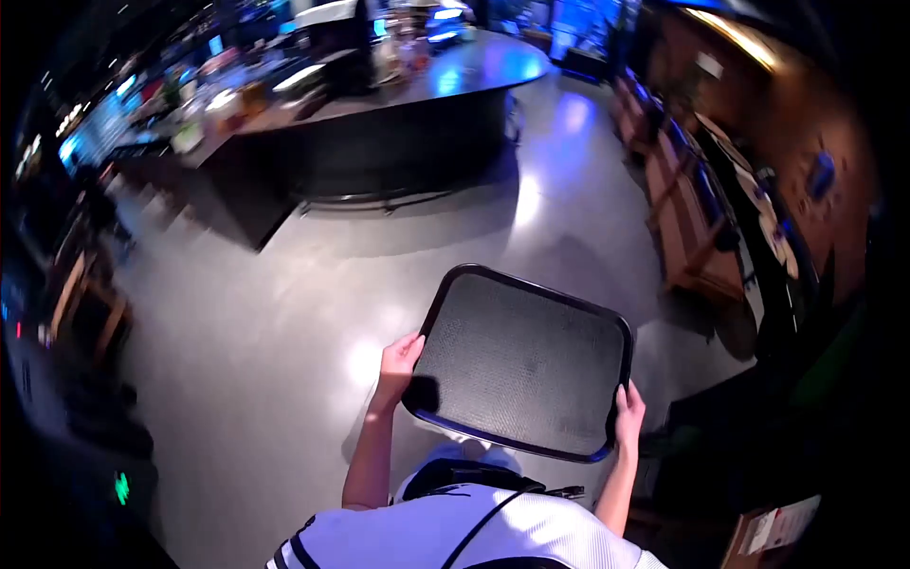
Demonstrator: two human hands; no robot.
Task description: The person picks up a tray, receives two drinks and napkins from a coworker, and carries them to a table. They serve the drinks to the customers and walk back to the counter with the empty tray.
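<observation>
A black rectangular tray (521, 365) with rounded corners and a textured surface is held out in front of my body, with nothing on it. My left hand (398, 365) grips its left edge, thumb near the rim. On the opposite side, my right hand (628, 413) is closed on the right edge near the lower corner. The fingers under the tray are hidden. A dark shadow lies on the tray's lower left corner.
Ahead stands a curved counter (398, 142) with blurred items on top. Along the right are wooden benches (697, 218) and tables. A wooden chair (90, 303) is at the left. Grey floor (246, 351) surrounds me.
</observation>
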